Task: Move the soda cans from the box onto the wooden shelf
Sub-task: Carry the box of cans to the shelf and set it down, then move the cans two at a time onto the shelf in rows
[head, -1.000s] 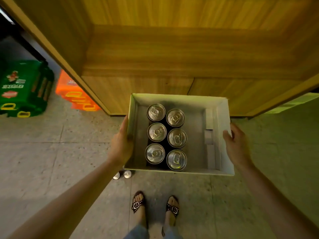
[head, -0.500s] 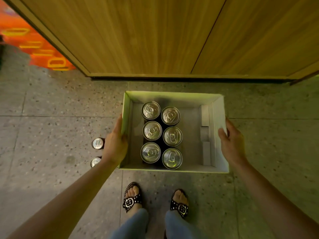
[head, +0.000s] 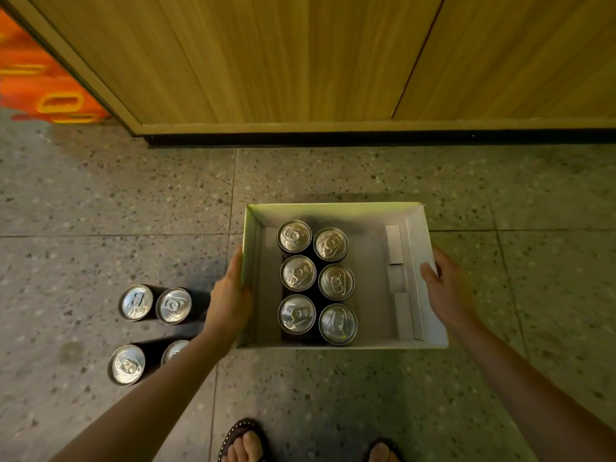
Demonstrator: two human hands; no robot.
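My left hand and right hand clasp opposite side walls of the white cardboard box. Six silver-topped soda cans stand upright inside, toward its left wall. I should keep it level so none tip.

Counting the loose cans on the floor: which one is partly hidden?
The near-right floor can: the left forearm crosses it, leaving only part of its silver top showing. The other three floor cans show full tops.

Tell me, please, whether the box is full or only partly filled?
Partly filled: six upright cans fill the box's left-centre; its right part is bare.
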